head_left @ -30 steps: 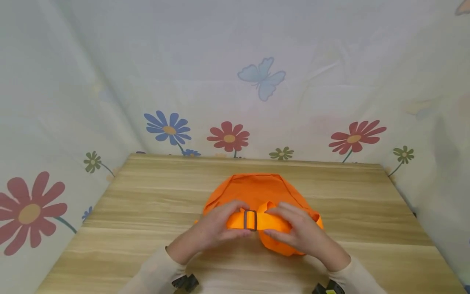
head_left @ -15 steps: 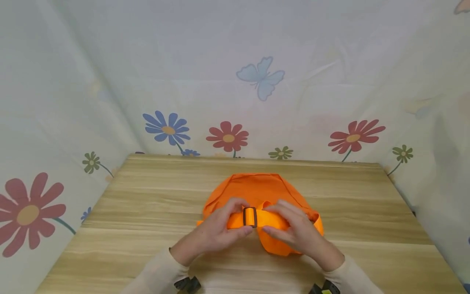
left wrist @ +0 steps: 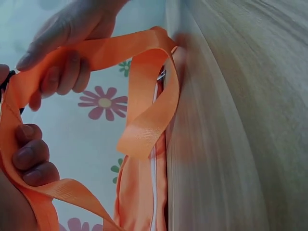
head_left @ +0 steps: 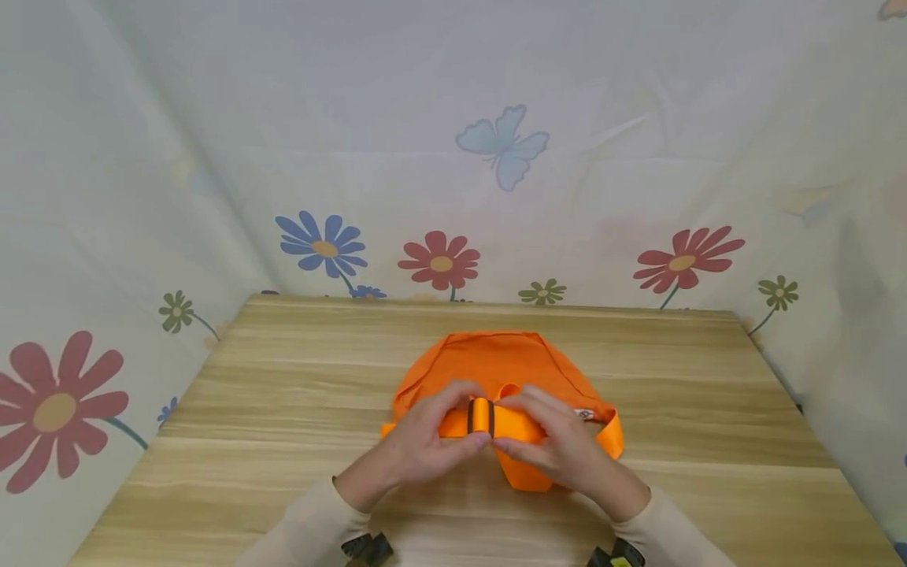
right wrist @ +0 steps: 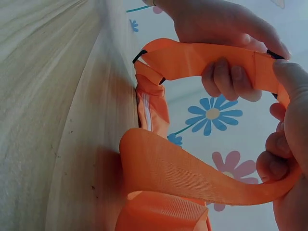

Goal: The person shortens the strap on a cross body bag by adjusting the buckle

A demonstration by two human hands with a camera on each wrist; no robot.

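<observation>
Left wrist — unlike head — shows fingers (left wrist: 32,155) under strap (left wrist: 111,50).

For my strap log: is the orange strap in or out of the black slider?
In: the head view shows the orange strap looped through the black slider.

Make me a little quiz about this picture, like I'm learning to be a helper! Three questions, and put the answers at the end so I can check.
1. Pick one. What do the left hand and right hand hold?
A) a cup
B) an orange strap
C) a spoon

2. True or false? The orange bag lies on the floor.

3. Fill in the missing word. The strap goes through a dark ____ at the fingertips.

Key:
1. B
2. False. The bag lies on the wooden table.
3. buckle
</observation>
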